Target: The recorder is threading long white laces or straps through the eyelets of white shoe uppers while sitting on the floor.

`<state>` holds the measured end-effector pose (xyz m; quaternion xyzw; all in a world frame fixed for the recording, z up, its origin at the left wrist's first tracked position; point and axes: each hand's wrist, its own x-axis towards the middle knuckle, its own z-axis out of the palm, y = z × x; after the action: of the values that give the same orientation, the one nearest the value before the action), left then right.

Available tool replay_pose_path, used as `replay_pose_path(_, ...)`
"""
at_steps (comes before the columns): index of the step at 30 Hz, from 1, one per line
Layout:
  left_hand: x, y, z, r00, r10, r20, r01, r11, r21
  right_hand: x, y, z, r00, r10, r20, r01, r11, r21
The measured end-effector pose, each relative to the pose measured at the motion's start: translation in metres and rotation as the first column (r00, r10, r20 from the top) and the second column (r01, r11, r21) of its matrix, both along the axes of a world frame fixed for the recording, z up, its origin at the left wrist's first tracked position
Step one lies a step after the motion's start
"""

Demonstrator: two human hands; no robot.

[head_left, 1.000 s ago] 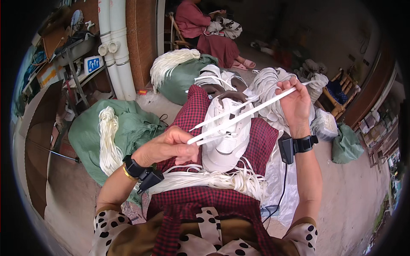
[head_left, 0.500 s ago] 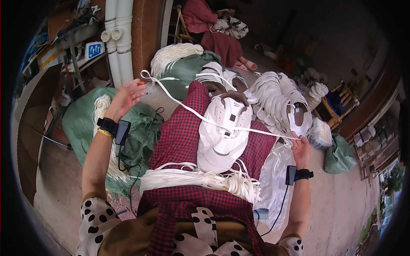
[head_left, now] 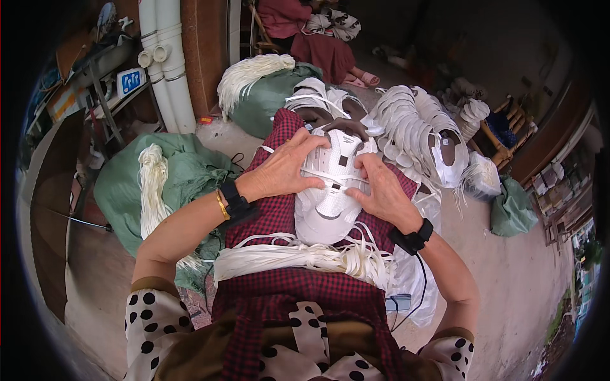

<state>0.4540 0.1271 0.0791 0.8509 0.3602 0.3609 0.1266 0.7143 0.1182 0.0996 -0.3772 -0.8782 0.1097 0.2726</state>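
White perforated shoe upper (head_left: 330,193) laid on lap over red checked cloth (head_left: 279,216); pinched at lace row by left hand (head_left: 283,171) and right hand (head_left: 381,193), fingers closed on it; judged light, floppy, best held by edges; white lace bundle (head_left: 298,257) just below.

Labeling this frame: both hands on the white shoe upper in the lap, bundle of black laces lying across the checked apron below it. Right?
Not quite. The head view shows the left hand and right hand both on the white shoe upper, but the bundle of laces lying across the checked apron below it is white, not black.
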Motion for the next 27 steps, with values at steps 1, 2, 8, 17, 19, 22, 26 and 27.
replay_pose_path(1,0.001,-0.003,-0.001,1.000,-0.005,0.008,0.005,1.000,-0.021,-0.002,0.000,-0.003,1.000,0.012,-0.005,-0.012,1.000,0.022)
replay_pose_path(2,0.002,-0.006,-0.004,1.000,0.008,0.028,-0.007,0.999,-0.050,-0.003,0.000,-0.006,1.000,0.000,0.010,0.000,1.000,0.013)
replay_pose_path(8,0.002,-0.011,-0.008,0.997,0.070,0.013,-0.069,0.996,-0.056,0.004,0.004,-0.013,1.000,-0.006,-0.016,0.006,1.000,0.020)
replay_pose_path(17,-0.037,0.017,-0.016,0.901,0.092,-0.423,0.117,0.889,0.443,0.037,0.009,-0.021,0.992,0.120,0.048,-0.127,0.969,0.210)
replay_pose_path(19,-0.053,0.022,-0.018,0.909,0.097,-0.404,0.140,0.844,0.517,0.053,0.011,-0.027,0.994,0.065,0.091,-0.089,0.954,0.285)
replay_pose_path(22,-0.092,0.023,-0.015,0.880,0.208,-0.426,0.066,0.835,0.546,0.095,0.007,-0.028,0.992,-0.077,0.099,0.043,0.949,0.312)
replay_pose_path(26,-0.177,0.003,0.001,0.845,0.441,-0.301,-0.245,0.821,0.516,0.189,-0.015,-0.017,0.926,-0.342,0.161,0.284,0.911,0.298)
replay_pose_path(27,-0.202,-0.006,0.007,0.803,0.520,-0.290,-0.319,0.787,0.527,0.216,-0.025,-0.014,0.908,-0.388,0.156,0.333,0.896,0.294)
